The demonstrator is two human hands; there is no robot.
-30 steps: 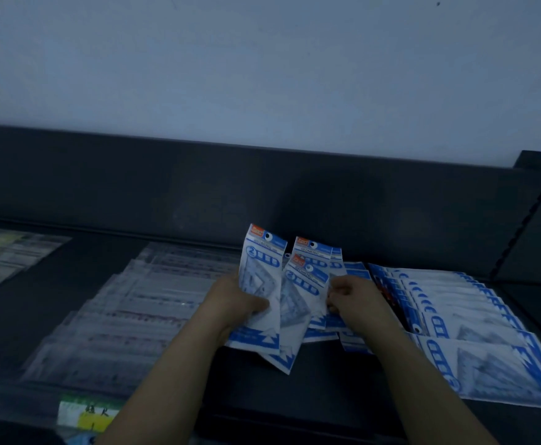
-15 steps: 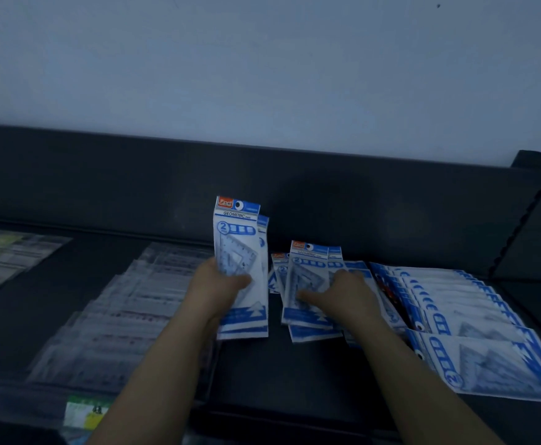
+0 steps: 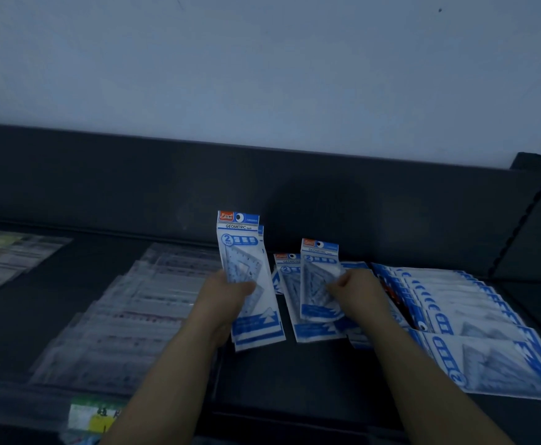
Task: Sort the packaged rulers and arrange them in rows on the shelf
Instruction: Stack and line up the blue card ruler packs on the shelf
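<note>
Left hand [image 3: 227, 293]: fingers curled, thumb across the front, gripping a small stack of ruler packs [image 3: 246, 274]. At least two, since a second edge shows behind the front one. The stack is upright, header up, with "GEOMETRIC" readable on the blue-and-white card. Can't tell if its bottom edge touches the shelf [image 3: 295, 380] or hangs just above it; the light is poor.

Right hand [image 3: 362, 290]: thumb and curled fingers pinch a single pack [image 3: 317, 274] at mid-height on its right side. Same print, roughly upright, lower than the left stack and apart from it.

Just beneath and behind that pack is a loose pile [image 3: 287, 281] of the same packs, lying on the shelf between the two hands.

Right of the right hand is a fanned row [image 3: 474, 319] of matching packs, lying flat and overlapping. It runs from the back toward the front edge.

Left of the left arm are clear packs [image 3: 128, 316] of straight rulers, also in an overlapping row. More packs [image 3: 6, 252] sit at far left, blurred.

A price label [image 3: 94, 417] is on the front lip. A dark back panel [image 3: 134, 181] stands behind everything, with a pale wall [image 3: 262, 59] above it.
</note>
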